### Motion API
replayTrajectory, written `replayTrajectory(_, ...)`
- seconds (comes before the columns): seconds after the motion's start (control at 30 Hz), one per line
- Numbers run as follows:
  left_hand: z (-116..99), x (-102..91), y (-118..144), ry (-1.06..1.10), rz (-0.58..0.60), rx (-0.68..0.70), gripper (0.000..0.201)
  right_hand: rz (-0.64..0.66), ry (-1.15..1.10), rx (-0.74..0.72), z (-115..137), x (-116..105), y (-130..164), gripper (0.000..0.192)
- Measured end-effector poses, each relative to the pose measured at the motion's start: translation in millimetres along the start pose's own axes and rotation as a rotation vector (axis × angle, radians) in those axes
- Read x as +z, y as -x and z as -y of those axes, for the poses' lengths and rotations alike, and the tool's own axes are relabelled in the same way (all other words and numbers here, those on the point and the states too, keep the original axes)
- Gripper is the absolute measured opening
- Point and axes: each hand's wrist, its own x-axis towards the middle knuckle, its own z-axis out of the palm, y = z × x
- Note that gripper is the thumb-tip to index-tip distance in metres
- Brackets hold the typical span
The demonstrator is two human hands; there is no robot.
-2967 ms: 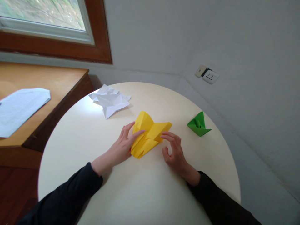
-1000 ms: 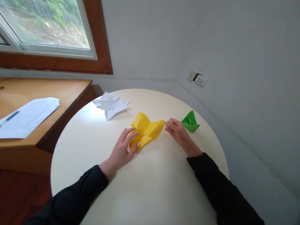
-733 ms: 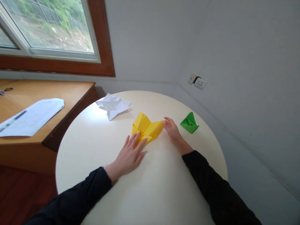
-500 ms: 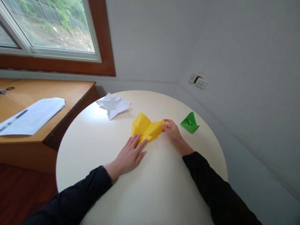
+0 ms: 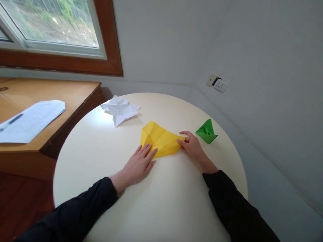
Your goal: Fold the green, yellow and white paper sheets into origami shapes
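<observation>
A folded yellow paper (image 5: 161, 139) lies nearly flat on the round cream table (image 5: 121, 151). My left hand (image 5: 137, 164) rests flat on the table, its fingertips pressing the paper's near left corner. At the paper's right tip, my right hand (image 5: 193, 148) pinches the corner between thumb and fingers. Both sleeves are black.
A green folded paper shape (image 5: 207, 131) stands right of my right hand. A crumpled white paper (image 5: 119, 109) lies at the table's far left. A wooden desk (image 5: 70, 97) with a white sheet (image 5: 27, 121) stands left. Grey walls close in behind, with a socket (image 5: 219, 84).
The yellow paper's raised flaps have been pulled down and spread flatter. My right hand drew the right corner outward toward me. My left hand slid back to the near corner.
</observation>
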Motion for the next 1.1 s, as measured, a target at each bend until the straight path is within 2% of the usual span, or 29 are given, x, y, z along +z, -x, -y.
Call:
replayTrajectory(0.2, -0.3, -1.8, -2.3, -0.010, 0.006, 0.016, 0.047, -0.008, 0.086, -0.004, -0.1, 1.6, 0.1, 0.037)
replayTrajectory(0.53, 1.7, -2.5, -4.0, 0.017, 0.016, 0.009, 0.045, -0.112, 0.453, -0.099, -3.0, 1.0, -4.0, 0.035)
replayTrajectory(0.7, 4.2, -2.8, -7.6, 0.035, -0.035, 0.036, 0.042, -0.189, 0.445, -0.144, -7.3, 0.6, -7.5, 0.040)
replayTrajectory(0.83, 7.9, -5.7, -13.9, 0.081, -0.099, 0.044, 0.034, -0.198, 0.405, -0.189, -16.4, 3.1, -10.4, 0.040)
replayTrajectory(0.97, 12.0, -10.2, -18.9, 0.102, -0.171, 0.010, 0.031, -0.285, 0.409, -0.310, -20.7, 5.6, -10.8, 0.039)
replayTrajectory(1.1, 17.2, -11.7, -22.1, 0.135, -0.224, -0.085, 0.036, -0.306, 0.439, -0.550, -9.9, 5.1, -4.1, 0.034)
